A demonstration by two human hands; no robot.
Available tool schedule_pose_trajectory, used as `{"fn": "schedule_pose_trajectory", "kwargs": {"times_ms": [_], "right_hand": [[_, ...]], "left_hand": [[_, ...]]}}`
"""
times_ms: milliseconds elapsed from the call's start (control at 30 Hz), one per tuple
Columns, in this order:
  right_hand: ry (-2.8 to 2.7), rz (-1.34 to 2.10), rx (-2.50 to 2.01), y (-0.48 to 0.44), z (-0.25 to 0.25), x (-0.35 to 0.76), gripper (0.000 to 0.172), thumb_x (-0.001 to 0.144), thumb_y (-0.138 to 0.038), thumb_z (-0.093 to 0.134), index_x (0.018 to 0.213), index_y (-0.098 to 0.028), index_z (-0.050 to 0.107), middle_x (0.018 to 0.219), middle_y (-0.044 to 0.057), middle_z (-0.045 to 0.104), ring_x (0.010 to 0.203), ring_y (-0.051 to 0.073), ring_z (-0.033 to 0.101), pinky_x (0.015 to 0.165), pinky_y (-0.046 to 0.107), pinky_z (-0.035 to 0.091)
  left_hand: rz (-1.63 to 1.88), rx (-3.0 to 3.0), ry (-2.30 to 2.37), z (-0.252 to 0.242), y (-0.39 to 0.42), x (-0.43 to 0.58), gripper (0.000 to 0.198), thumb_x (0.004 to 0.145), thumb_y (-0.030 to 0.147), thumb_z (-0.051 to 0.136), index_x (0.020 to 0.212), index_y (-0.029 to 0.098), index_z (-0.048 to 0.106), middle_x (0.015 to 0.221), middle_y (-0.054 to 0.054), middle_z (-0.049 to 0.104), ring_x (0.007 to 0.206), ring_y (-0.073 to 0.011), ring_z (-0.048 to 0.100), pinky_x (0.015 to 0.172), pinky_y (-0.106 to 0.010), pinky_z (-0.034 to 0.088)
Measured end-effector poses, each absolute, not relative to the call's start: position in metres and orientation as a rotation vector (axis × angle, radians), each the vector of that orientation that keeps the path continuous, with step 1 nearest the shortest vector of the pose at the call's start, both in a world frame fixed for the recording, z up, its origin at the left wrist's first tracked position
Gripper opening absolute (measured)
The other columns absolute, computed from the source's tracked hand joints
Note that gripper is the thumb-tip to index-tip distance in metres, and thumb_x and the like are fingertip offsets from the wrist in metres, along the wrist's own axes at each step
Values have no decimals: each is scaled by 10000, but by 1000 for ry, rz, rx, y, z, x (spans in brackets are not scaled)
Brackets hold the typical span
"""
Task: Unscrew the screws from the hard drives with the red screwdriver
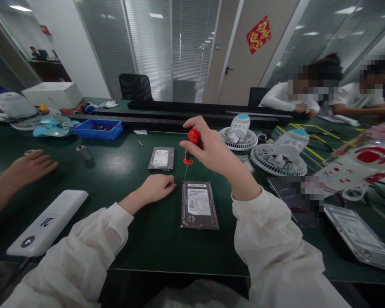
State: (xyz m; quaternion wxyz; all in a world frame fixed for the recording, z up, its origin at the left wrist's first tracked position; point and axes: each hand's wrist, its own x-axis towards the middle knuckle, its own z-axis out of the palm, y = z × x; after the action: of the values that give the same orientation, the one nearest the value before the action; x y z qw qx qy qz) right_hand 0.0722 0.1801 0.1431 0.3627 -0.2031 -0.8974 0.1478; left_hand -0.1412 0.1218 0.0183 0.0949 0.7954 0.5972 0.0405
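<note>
A hard drive [199, 205] lies label-up on the green table in front of me. My right hand [208, 147] grips a red-handled screwdriver [190, 149] upright, its tip pointing down at the drive's top left corner. My left hand [157, 187] rests on the table as a loose fist, just left of the drive and touching nothing I can see. A second hard drive [161, 158] lies further back, beyond the screwdriver.
Another person's hand [30, 164] rests at the left, near a small metal cylinder [83, 152]. A white device [48, 222] lies front left, a blue bin [99, 128] behind. Two small fans [244, 134] [284, 154] stand right. A tablet [291, 199] and tray [361, 237] lie right. Two people sit far right.
</note>
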Motion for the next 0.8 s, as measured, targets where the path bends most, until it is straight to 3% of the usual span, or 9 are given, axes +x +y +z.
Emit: {"fn": "schedule_pose_trajectory", "kwargs": {"times_ms": [133, 200, 333, 433, 567, 633, 800], "right_hand": [[-2358, 305, -406, 183, 143, 72, 140, 1048, -281, 555, 1129, -181, 610, 1087, 64, 645, 873, 168, 564, 813, 321, 450], [-2358, 263, -422, 182, 144, 72, 144, 1045, -293, 571, 1101, -179, 638, 1086, 67, 663, 874, 172, 575, 805, 317, 448], [-2380, 109, -651, 176, 148, 72, 297, 1025, -444, 654, 1136, -169, 642, 948, 34, 685, 770, 164, 570, 682, 294, 373], [-2393, -11, -823, 171, 150, 72, 362, 1044, -515, 589, 1149, -168, 610, 950, 51, 677, 729, 180, 537, 633, 311, 310], [-2401, 147, -641, 173, 147, 75, 213, 1056, -300, 407, 1198, -196, 527, 1172, 106, 652, 899, 222, 596, 787, 371, 451], [-2386, 252, -530, 175, 144, 76, 227, 1019, -215, 377, 1213, -210, 495, 1253, 116, 631, 986, 223, 612, 879, 395, 486], [-2352, 297, -558, 176, 144, 73, 241, 1052, -341, 490, 1259, -220, 468, 1088, 59, 679, 886, 211, 638, 784, 356, 467]], "left_hand": [[119, 2357, 1774, 18, 122, -141, 267, 1067, 365, 519, 890, 221, 657, 871, -63, 760, 827, -258, 733, 689, -330, 450], [117, 2354, 1779, 19, 122, -141, 273, 1068, 370, 518, 888, 221, 658, 869, -63, 759, 825, -258, 732, 692, -331, 452], [112, 2354, 1781, 19, 121, -140, 277, 1068, 376, 516, 892, 221, 663, 882, -65, 761, 839, -259, 732, 703, -330, 459], [106, 2352, 1785, 19, 121, -139, 273, 1068, 371, 513, 899, 221, 666, 883, -67, 760, 843, -258, 733, 711, -328, 462], [96, 2343, 1802, 20, 121, -139, 262, 1061, 361, 516, 908, 222, 678, 877, -70, 760, 842, -256, 733, 720, -326, 470], [95, 2341, 1804, 20, 121, -139, 265, 1058, 366, 517, 905, 223, 679, 876, -68, 761, 844, -256, 734, 721, -327, 471], [110, 2344, 1799, 19, 121, -140, 277, 1060, 378, 506, 903, 224, 674, 877, -68, 764, 853, -258, 736, 723, -333, 473]]}}
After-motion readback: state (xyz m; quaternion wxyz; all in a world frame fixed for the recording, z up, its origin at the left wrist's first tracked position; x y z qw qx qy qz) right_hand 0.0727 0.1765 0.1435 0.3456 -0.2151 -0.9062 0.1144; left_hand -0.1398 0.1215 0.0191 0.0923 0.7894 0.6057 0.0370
